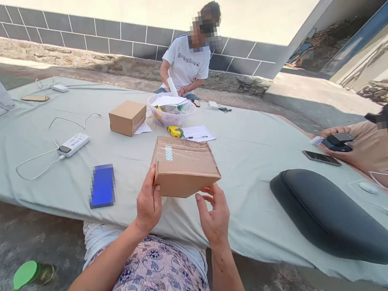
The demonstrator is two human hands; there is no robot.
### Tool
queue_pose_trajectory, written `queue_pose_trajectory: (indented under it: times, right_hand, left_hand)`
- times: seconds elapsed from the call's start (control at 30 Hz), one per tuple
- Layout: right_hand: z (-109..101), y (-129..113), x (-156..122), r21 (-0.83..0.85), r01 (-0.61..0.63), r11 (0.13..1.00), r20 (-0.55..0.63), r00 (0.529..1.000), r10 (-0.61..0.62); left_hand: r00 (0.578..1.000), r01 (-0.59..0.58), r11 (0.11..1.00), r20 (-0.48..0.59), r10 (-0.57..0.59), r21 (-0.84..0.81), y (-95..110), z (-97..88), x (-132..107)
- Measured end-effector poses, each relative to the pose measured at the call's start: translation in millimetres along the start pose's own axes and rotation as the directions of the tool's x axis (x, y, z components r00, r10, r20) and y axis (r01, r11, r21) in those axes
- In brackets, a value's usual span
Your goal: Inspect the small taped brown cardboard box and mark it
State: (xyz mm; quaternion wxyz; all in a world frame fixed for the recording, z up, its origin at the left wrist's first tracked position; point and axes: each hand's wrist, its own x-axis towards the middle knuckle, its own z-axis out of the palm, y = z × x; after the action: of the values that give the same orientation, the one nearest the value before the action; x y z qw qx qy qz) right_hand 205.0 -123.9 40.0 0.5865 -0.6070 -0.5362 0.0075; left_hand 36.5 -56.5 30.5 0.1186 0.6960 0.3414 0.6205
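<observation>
A brown cardboard box (185, 163) with a small light-blue patterned label on top is tilted in front of me, over the table's near edge. My left hand (148, 203) grips its left end, the thumb on the near face and the fingers along the side. Just below the box's near right corner is my right hand (214, 210), its thumb and fingers apart and curved. Its fingertips are at the lower edge; whether they touch the cardboard, I cannot tell. Behind the box lie a yellow tape measure (175, 131) and a paper sheet with a pen (199, 134).
A second cardboard box (128, 118) and a plastic basket (175, 117) stand further back. Left lie a white power strip (74, 144) and a blue-screened phone (101, 186). A black padded seat (336, 216) occupies the right. Other people sit around the cloth-covered table (246, 152).
</observation>
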Motion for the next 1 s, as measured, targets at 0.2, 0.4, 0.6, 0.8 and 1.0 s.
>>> queue_pose_trajectory:
  times: [0.2, 0.4, 0.6, 0.8, 1.0]
  right_hand:
    - [7.5, 15.0, -2.9, -0.046, -0.029, 0.999, 0.023, 0.999, 0.030]
    - [28.7, 36.9, -10.8, -0.019, -0.153, 0.988, -0.005, 0.988, 0.153]
    - [33.3, 49.8, -15.9, -0.109, -0.326, 0.939, 0.148, 0.929, 0.339]
    - [38.4, 65.1, -26.7, -0.292, -0.281, 0.914, 0.269, 0.893, 0.361]
    - [42.3, 78.5, -36.1, -0.287, -0.224, 0.931, 0.224, 0.930, 0.292]
  left_hand:
    - [0.992, 0.114, 0.993, 0.048, -0.113, -0.025, -19.1, 15.1, -8.0]
    - [0.976, 0.200, 0.979, 0.090, -0.196, -0.033, -32.5, 24.3, -18.1]
    - [0.918, 0.365, 0.931, 0.179, -0.355, -0.027, -36.1, 21.9, -24.0]
    - [0.842, 0.470, 0.882, 0.310, -0.441, -0.022, -51.7, 14.8, -33.7]
    - [0.816, 0.485, 0.872, 0.395, -0.422, -0.070, -68.8, 6.3, -41.1]
